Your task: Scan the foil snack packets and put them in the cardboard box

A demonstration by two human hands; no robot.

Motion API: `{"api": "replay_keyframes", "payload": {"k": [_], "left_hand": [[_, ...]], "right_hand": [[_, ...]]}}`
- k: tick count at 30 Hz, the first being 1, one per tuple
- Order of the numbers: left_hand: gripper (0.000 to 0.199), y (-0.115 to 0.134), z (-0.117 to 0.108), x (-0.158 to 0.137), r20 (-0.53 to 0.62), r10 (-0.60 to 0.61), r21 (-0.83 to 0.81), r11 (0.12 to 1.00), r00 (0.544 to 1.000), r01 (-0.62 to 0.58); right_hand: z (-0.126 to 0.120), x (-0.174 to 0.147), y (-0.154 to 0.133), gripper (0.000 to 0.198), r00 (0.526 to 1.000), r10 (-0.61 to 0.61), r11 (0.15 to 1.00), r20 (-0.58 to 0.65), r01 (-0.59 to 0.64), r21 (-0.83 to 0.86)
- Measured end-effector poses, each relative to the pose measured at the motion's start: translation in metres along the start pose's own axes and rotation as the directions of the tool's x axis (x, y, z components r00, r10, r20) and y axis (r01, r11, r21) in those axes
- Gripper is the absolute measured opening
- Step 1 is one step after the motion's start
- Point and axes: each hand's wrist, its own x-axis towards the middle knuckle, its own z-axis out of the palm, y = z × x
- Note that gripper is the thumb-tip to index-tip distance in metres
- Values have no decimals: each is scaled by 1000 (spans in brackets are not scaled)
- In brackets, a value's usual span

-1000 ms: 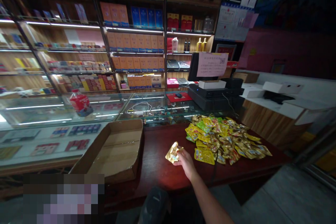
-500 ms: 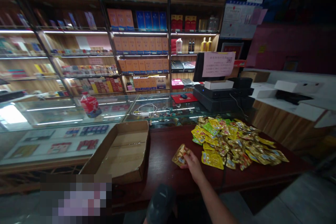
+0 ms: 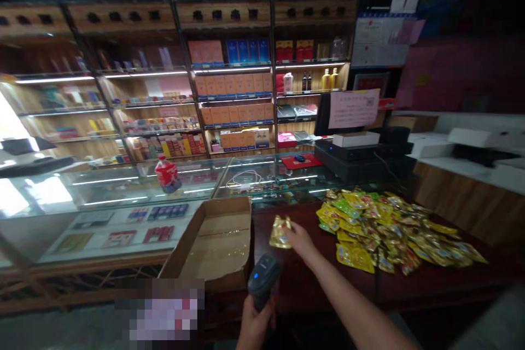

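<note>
My left hand [image 3: 257,318] is wrapped round the handle of a dark barcode scanner [image 3: 264,274], which shows a blue light on its head. Between the fingers of my right hand [image 3: 299,240] is a small gold snack packet [image 3: 281,232], held up above the dark red table beyond the scanner. To the right of it lies a heap of gold, yellow and green snack packets [image 3: 381,227]. Left of both hands stands an open, shallow cardboard box [image 3: 223,229]; its visible floor is bare.
Behind the table runs a glass display counter [image 3: 197,175] with a red bottle [image 3: 167,175] on it. A black cash register base [image 3: 361,161] and a screen with a pink paper sheet [image 3: 353,109] stand behind the packets. Stocked shelves [image 3: 233,87] line the back wall.
The scanner has come up further into view, its blue light now showing, with my left hand visible on it. My right hand has turned the packet more upright. The view has shifted left and up.
</note>
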Motion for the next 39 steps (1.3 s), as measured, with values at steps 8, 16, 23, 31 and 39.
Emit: {"api": "replay_keyframes", "payload": {"k": [8, 16, 23, 31, 39], "left_hand": [[59, 18, -8, 4, 6, 27, 66, 997, 1000, -27], [55, 9, 0, 4, 33, 89, 106, 990, 995, -92], [54, 10, -3, 7, 95, 21, 255, 966, 995, -45], [54, 10, -1, 3, 68, 18, 276, 960, 998, -36], [48, 32, 9, -15, 87, -68, 248, 968, 994, 44]], "right_hand": [[54, 33, -23, 41, 976, -49, 953, 211, 109, -283], [-159, -36, 2, 38, 946, -170, 608, -276, -120, -785], [-180, -58, 38, 64, 911, -247, 36, -331, -333, -942], [-163, -57, 57, 54, 937, -270, 30, -221, -221, -975], [-149, -70, 40, 33, 989, -117, 228, -88, -60, -972]]}}
